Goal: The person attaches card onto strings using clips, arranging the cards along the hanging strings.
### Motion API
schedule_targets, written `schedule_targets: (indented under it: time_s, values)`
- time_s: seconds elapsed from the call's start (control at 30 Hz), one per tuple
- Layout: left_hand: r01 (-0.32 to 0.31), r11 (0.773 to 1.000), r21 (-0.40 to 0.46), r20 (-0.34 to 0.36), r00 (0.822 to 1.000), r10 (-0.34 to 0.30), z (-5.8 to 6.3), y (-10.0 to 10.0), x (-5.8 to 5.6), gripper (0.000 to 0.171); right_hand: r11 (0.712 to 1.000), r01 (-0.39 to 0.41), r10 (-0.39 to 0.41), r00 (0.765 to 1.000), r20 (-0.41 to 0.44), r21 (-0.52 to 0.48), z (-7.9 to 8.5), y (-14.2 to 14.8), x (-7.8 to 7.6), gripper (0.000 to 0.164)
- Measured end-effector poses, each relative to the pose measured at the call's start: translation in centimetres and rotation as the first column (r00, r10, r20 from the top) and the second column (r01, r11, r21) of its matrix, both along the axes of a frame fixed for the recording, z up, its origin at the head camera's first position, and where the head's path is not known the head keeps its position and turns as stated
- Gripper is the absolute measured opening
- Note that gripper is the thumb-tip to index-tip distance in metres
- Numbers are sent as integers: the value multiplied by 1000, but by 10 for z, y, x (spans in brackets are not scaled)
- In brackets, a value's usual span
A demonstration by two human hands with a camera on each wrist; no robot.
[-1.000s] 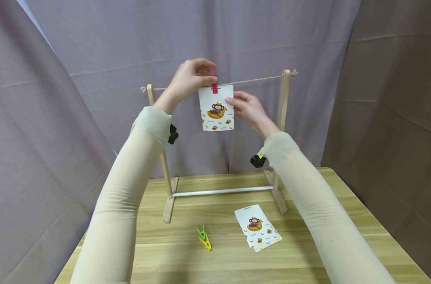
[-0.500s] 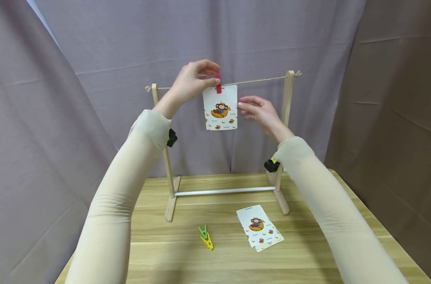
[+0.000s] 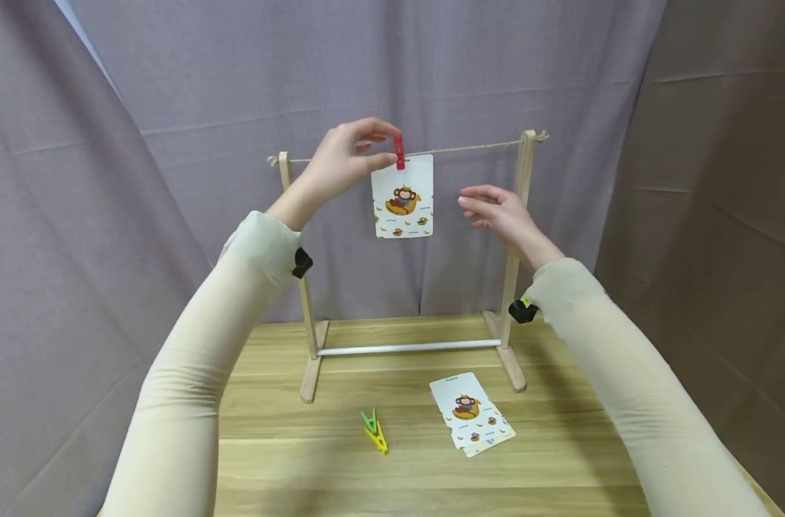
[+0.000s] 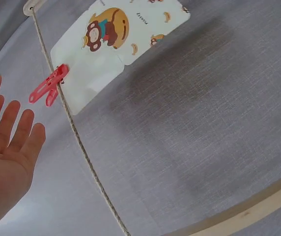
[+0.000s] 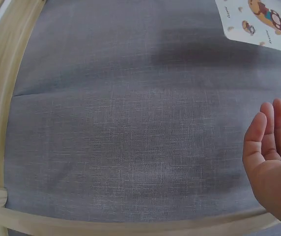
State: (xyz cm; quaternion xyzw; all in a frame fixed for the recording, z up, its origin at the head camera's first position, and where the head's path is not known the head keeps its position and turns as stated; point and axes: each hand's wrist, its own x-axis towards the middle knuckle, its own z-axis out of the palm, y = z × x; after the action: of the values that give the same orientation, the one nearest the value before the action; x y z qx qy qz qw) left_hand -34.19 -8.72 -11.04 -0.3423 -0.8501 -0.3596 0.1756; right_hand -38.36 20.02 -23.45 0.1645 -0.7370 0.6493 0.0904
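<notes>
A white card with a monkey and banana print point(image 3: 401, 197) hangs upright from the string point(image 4: 84, 152), held by a red clothespin point(image 4: 50, 84) at its top edge. My left hand point(image 3: 350, 158) is right beside the clothespin, thumb and fingers spread apart. In the left wrist view a small gap shows between those fingers point(image 4: 16, 130) and the clothespin's handles. To the right of the card my right hand point(image 3: 502, 215) hovers in the air with relaxed fingers and nothing in them.
The string runs between the posts of a wooden stand point(image 3: 521, 187) with a white crossbar point(image 3: 408, 349). On the wooden table point(image 3: 321, 459) lie a small stack of similar cards point(image 3: 472, 414), a green clothespin point(image 3: 369, 421) and a yellow clothespin point(image 3: 377, 437). Grey curtains point(image 3: 237, 79) hang behind.
My right hand has let go of the card's edge and moved right and slightly down. The left hand's fingers have come off the red clothespin; the card stays hanging.
</notes>
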Motion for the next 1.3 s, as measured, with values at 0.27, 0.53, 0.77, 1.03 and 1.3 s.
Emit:
schedule_targets:
  time_s: [0.27,0.53,0.77,1.03,1.3]
  values:
    - [61,998,-3,-17,998,-61,-7,-3,5,36,1000,-18,18,1000,-15,-1,3,10,9,38]
    - [87,996,-15,-11,996,-87,-29,-12,16,37,999,11,-10,1000,-12,31,-5,24,21,29]
    - [109,994,-31,2,994,-109,-50,-23,27,37,998,14,-14,1000,-8,65,-9,35,28,27]
    - [90,995,-36,-8,996,-90,-63,-33,30,34,998,7,-6,1000,-12,61,-16,42,36,14]
    - [90,995,-31,33,996,-89,-74,-41,39,35,997,-10,10,1000,3,77,-25,49,47,18]
